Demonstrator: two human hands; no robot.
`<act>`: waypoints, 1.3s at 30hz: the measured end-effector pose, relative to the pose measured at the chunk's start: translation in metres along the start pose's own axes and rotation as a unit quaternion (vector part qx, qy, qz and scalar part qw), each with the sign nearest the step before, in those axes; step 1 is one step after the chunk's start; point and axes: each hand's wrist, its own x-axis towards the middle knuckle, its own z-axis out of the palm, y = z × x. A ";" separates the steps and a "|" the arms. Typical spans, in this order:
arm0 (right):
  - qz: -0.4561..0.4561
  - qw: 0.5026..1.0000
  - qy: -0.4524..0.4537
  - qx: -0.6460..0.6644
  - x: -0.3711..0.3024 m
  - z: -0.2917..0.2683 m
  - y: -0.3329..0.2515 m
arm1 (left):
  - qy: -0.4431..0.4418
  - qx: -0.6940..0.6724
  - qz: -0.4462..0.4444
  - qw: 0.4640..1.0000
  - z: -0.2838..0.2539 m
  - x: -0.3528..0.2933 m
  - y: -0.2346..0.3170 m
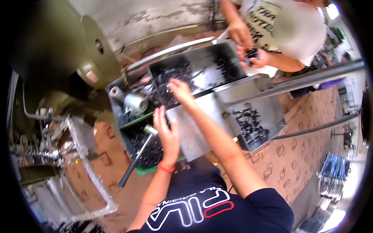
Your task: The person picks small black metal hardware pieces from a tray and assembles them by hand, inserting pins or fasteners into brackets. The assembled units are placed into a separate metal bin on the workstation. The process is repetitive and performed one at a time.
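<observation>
Right hand (179, 91) over the tray (205, 79), just beyond the worktop (188, 134); fingers partly curled above dark parts (176, 72). From where I stand, cannot tell whether it grips one. Left hand (166, 134) at the worktop's left edge, unclosed, fingers straight. Hammer (142, 149) just left of the worktop, head near that hand, lying across the green bin (143, 171). White rolls (136, 103) beyond and left of the worktop. Box (273, 104) right of the worktop: black pieces (250, 124) inside. Co-worker's hands (264, 59), beyond and right of the worktop, hold a small black piece (251, 55).
</observation>
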 end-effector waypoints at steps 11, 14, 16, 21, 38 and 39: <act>-0.424 0.794 0.287 -0.327 -0.009 -0.043 -0.075 | -0.023 0.044 0.063 0.997 0.010 0.017 -0.004; -0.165 0.921 0.291 -0.201 0.067 -0.043 -0.029 | -0.060 0.041 0.089 0.993 0.022 0.016 -0.013; 0.170 0.942 0.247 -0.152 0.110 -0.064 -0.013 | -0.087 0.042 0.101 0.990 0.026 0.009 -0.014; 0.352 0.751 0.404 -0.385 0.165 -0.135 0.050 | -0.143 0.018 0.143 0.979 0.034 -0.001 -0.019; 0.431 0.750 0.298 -0.404 0.213 -0.231 0.161 | -0.176 -0.014 0.112 0.978 0.032 0.002 -0.024; 0.413 0.755 0.299 -0.414 0.206 -0.219 0.145 | -0.173 -0.007 0.106 0.979 0.033 0.002 -0.024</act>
